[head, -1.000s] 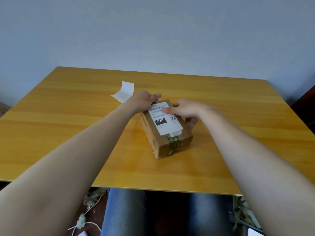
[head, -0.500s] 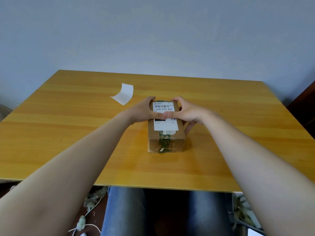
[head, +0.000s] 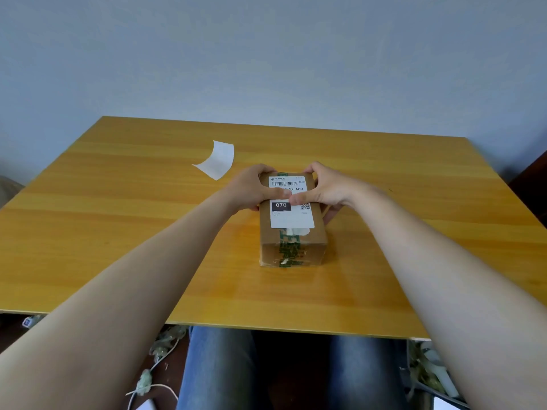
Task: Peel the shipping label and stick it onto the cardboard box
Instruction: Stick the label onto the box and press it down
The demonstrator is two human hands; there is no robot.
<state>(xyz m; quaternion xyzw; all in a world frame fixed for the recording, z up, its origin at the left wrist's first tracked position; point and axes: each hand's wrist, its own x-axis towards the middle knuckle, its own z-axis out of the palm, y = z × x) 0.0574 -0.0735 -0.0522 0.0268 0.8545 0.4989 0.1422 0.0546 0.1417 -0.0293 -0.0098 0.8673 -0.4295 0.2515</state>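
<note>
Gripping one box (head: 293, 247); left hand (head: 251, 191), right hand (head: 326, 189)

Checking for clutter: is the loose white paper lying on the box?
No, the paper lies curled on the table, apart from the box.

A curled white paper slip (head: 217, 161) lies on the wooden table (head: 118, 232), grey wall (head: 266, 54) behind, cables (head: 154, 377) underneath.
</note>
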